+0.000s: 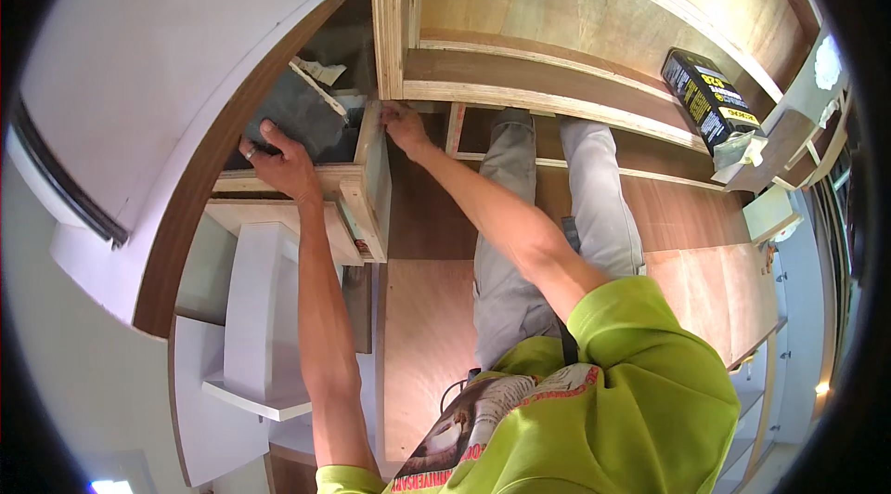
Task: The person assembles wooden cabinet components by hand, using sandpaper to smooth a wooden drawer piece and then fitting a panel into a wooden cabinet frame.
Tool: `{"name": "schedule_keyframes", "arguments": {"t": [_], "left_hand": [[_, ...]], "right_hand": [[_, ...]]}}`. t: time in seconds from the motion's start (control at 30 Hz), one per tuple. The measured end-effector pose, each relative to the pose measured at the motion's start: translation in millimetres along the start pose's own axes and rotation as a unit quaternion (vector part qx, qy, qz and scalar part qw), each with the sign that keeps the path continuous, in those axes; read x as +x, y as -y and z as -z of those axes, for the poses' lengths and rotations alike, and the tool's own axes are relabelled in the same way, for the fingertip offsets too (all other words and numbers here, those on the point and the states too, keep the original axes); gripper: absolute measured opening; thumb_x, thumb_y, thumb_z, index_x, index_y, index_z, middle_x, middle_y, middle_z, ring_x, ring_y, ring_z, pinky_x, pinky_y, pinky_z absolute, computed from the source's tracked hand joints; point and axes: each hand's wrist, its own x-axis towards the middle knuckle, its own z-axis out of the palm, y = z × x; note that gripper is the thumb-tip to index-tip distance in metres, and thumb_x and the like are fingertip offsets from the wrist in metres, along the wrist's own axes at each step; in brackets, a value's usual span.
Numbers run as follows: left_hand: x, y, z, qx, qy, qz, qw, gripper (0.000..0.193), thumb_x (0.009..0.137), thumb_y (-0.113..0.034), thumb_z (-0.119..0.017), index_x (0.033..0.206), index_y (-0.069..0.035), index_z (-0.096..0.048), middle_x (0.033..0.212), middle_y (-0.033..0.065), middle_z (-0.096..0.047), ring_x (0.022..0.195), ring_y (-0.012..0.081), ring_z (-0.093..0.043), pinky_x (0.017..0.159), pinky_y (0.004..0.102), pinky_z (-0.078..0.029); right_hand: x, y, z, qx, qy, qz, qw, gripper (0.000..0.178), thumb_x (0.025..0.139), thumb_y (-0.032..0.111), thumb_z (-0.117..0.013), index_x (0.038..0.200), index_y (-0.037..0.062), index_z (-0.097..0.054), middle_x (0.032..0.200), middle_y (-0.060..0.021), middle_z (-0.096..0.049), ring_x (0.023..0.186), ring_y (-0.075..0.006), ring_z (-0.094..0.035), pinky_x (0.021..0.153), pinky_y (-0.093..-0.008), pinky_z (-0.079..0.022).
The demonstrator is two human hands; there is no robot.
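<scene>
A plywood box (pixel 285 181) with light layered edges sits at the left, a dark grey sheet (pixel 302 116) inside it. My left hand (pixel 283 164) lies over its near rail and the sheet, thumb apart from the fingers, a ring on one finger. At the box's right side panel (pixel 373 160), my right hand (pixel 406 129) has its fingers curled in close to the upper corner. Whatever is between those fingers, if anything, is too small to make out. A torn pale strip (pixel 320 90) lies on the dark sheet.
Ahead runs a large plywood cabinet frame (pixel 548 104). A black and yellow can (pixel 710 99) stands on it at the right. White shelf units (pixel 255 308) are at lower left. My legs (pixel 594 178) extend over reddish plywood (pixel 696 280). A curved brown edge (pixel 195 206) borders the left.
</scene>
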Motion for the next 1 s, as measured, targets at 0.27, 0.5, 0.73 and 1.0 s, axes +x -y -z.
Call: {"name": "schedule_keyframes", "arguments": {"t": [0.27,0.5,0.73,1.0], "left_hand": [[-1.9,-5.7,3.5,0.017,-0.004,0.007,1.000,0.050,0.095,-0.039,-0.053,0.114,0.008,-0.053,0.098,0.0279,-0.064,0.088,0.0396,-0.064,0.074,0.0423,-0.049],[-2.1,-6.8,3.6,0.031,-0.010,-0.006,0.999,0.051,0.094,-0.037,-0.054,0.114,0.010,-0.053,0.097,0.0316,-0.064,0.090,0.0452,-0.063,0.076,0.0449,-0.049],[-5.0,-18.4,10.2,-0.016,-0.038,-0.038,0.998,0.049,0.093,-0.035,-0.056,0.109,0.011,-0.054,0.094,0.0345,-0.063,0.090,0.0480,-0.062,0.074,0.0472,-0.048],[-7.8,-18.0,34.2,-0.283,-0.044,0.091,0.954,0.041,0.099,-0.031,-0.048,0.105,0.009,-0.055,0.094,0.0143,-0.059,0.085,0.0212,-0.053,0.080,0.0319,-0.044]], "right_hand": [[-193.0,77.6,-41.6,-0.136,0.026,0.114,0.984,0.055,0.091,0.003,-0.045,0.144,-0.0012,-0.030,0.147,-0.0202,-0.034,0.136,-0.0314,-0.033,0.112,-0.0331,-0.026],[-242.0,95.9,-50.7,-0.164,0.075,0.122,0.976,0.070,0.091,0.006,-0.048,0.149,0.0007,-0.009,0.154,-0.0209,-0.016,0.143,-0.0325,-0.018,0.115,-0.0347,-0.019],[-217.9,91.6,21.9,-0.160,0.130,0.093,0.974,0.044,0.089,0.014,-0.056,0.130,0.0006,-0.050,0.115,-0.0198,-0.062,0.109,-0.0282,-0.062,0.088,-0.0346,-0.050],[-166.5,209.7,42.1,-0.191,0.149,0.313,0.918,0.069,0.082,0.032,-0.071,0.137,0.0009,-0.042,0.130,-0.0205,-0.052,0.117,-0.0305,-0.054,0.098,-0.0375,-0.042]]}}
